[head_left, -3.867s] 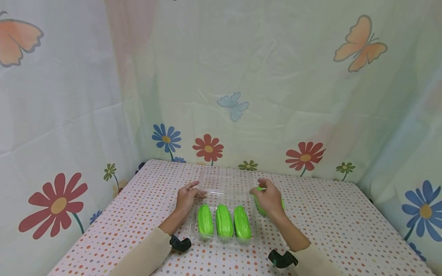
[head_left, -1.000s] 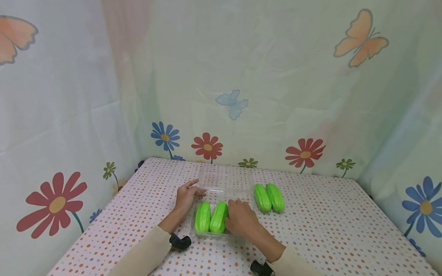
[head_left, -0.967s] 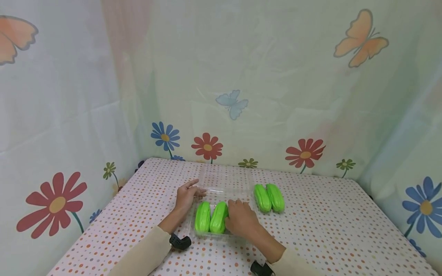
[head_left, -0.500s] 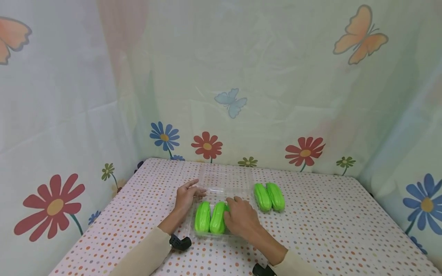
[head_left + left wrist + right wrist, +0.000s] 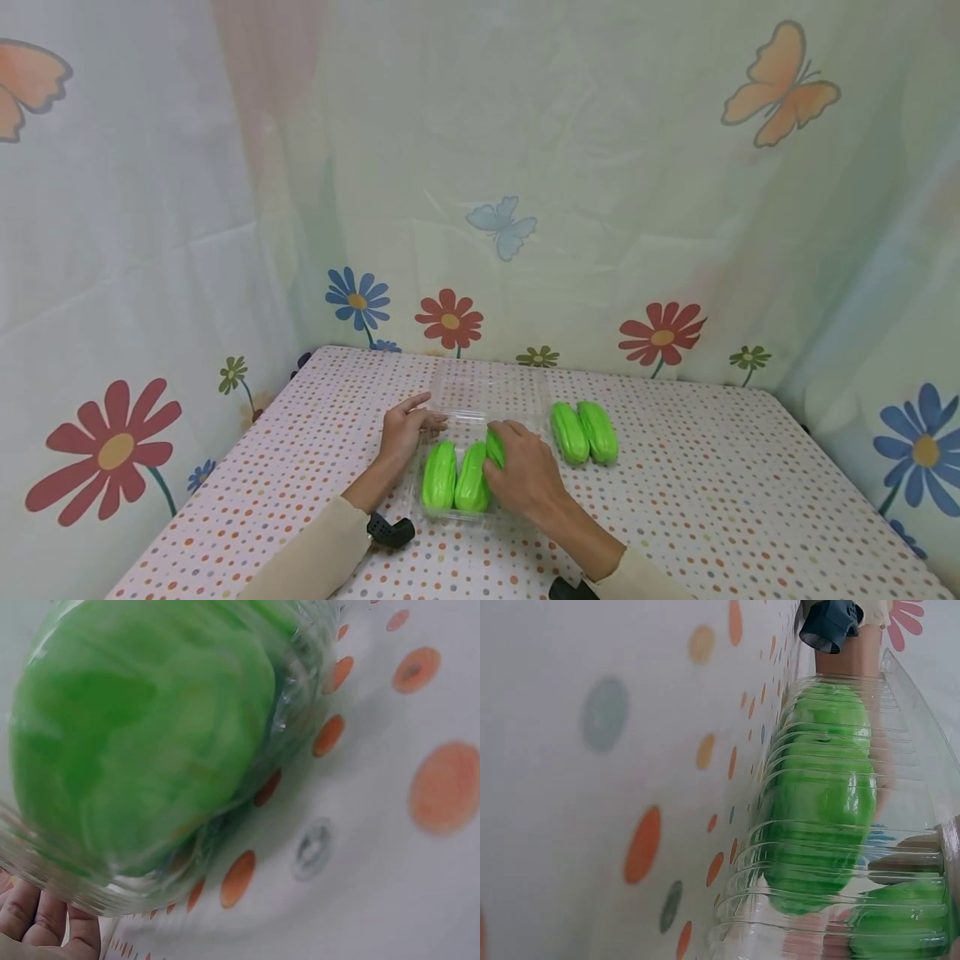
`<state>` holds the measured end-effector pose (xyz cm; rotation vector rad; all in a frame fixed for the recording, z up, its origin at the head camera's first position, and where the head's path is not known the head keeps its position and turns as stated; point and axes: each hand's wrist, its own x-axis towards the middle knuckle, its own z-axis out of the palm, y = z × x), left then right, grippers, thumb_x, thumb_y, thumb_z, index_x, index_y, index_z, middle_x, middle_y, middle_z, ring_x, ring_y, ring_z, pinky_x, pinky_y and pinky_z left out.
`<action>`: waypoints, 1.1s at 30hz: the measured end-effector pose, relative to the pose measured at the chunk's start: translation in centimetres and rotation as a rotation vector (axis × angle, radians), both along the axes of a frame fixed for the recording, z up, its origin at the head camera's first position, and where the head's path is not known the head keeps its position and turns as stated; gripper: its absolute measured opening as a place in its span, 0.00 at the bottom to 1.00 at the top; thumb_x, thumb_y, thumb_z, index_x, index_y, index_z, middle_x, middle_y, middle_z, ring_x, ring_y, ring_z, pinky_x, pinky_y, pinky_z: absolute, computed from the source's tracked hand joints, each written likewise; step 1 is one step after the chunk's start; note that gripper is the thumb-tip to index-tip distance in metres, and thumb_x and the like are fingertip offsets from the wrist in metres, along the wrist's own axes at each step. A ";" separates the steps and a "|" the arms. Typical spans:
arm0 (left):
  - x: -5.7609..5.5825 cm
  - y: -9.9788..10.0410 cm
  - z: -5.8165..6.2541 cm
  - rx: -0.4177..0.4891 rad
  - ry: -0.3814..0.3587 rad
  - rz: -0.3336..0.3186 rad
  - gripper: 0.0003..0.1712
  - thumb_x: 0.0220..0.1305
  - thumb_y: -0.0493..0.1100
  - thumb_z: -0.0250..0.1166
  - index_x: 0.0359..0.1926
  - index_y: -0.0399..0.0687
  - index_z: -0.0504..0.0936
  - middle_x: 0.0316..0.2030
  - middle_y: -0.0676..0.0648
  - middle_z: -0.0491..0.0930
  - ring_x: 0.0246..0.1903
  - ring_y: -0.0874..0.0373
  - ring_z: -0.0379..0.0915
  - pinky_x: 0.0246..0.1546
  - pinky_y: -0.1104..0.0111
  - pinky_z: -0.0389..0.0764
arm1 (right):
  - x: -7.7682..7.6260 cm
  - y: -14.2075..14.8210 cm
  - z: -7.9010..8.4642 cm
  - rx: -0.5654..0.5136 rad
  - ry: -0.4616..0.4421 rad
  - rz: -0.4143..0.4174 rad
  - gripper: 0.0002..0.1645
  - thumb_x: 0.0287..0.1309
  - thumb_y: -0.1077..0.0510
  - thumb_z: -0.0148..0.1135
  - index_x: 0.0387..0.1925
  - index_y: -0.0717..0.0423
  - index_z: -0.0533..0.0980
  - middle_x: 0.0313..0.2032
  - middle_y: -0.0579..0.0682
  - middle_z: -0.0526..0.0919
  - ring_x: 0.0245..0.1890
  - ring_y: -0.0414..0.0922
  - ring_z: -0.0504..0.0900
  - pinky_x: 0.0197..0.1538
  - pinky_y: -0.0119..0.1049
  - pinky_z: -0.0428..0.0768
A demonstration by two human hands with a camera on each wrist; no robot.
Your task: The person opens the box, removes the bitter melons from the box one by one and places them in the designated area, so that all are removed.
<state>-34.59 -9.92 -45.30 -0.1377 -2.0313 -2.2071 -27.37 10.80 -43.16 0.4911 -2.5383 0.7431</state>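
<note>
A clear plastic clamshell container (image 5: 450,515) stands on the table with its lid folded back. Two green ribbed vegetables, shaped like cucumbers (image 5: 439,475), lie side by side in its left part. In its right part my right hand (image 5: 525,471) has its fingers curled over a third green vegetable (image 5: 495,447), mostly hidden by the hand. My left hand (image 5: 405,429) holds the container's left rim near the hinge; in the left wrist view its bent fingers (image 5: 49,919) meet the rim. Through the ribbed wall in the right wrist view shows a green vegetable (image 5: 821,795).
Two more green vegetables (image 5: 585,433) lie together on the table to the right of the container. The transparent lid (image 5: 491,387) lies behind the base. The dotted tablecloth (image 5: 712,500) reaches back to a flower-printed curtain (image 5: 562,167).
My right hand has moved from the vegetables at the right into the container. A third vegetable's tip now shows higher beside its fingers. The left hand stays in place.
</note>
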 end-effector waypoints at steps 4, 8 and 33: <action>-1.3 -0.1 -1.5 0.006 -0.008 0.014 0.30 0.66 0.32 0.57 0.70 0.33 0.70 0.40 0.33 0.87 0.40 0.40 0.87 0.45 0.51 0.87 | -0.1 0.0 0.0 -0.016 -0.001 0.002 0.31 0.53 0.59 0.71 0.60 0.61 0.78 0.56 0.61 0.81 0.49 0.59 0.84 0.51 0.56 0.84; -1.6 0.0 -2.0 0.007 0.006 0.033 0.30 0.65 0.33 0.58 0.69 0.34 0.71 0.40 0.35 0.88 0.38 0.44 0.88 0.42 0.56 0.88 | -0.1 0.0 0.0 -0.046 -0.007 0.008 0.33 0.53 0.59 0.72 0.62 0.62 0.76 0.58 0.62 0.80 0.51 0.61 0.83 0.53 0.56 0.83; -1.7 0.0 -2.0 0.024 0.005 0.025 0.29 0.68 0.33 0.57 0.69 0.33 0.71 0.38 0.36 0.89 0.37 0.46 0.88 0.40 0.57 0.89 | -0.8 0.6 1.0 -0.135 0.139 0.029 0.30 0.57 0.63 0.70 0.61 0.67 0.75 0.57 0.65 0.82 0.58 0.62 0.81 0.60 0.56 0.80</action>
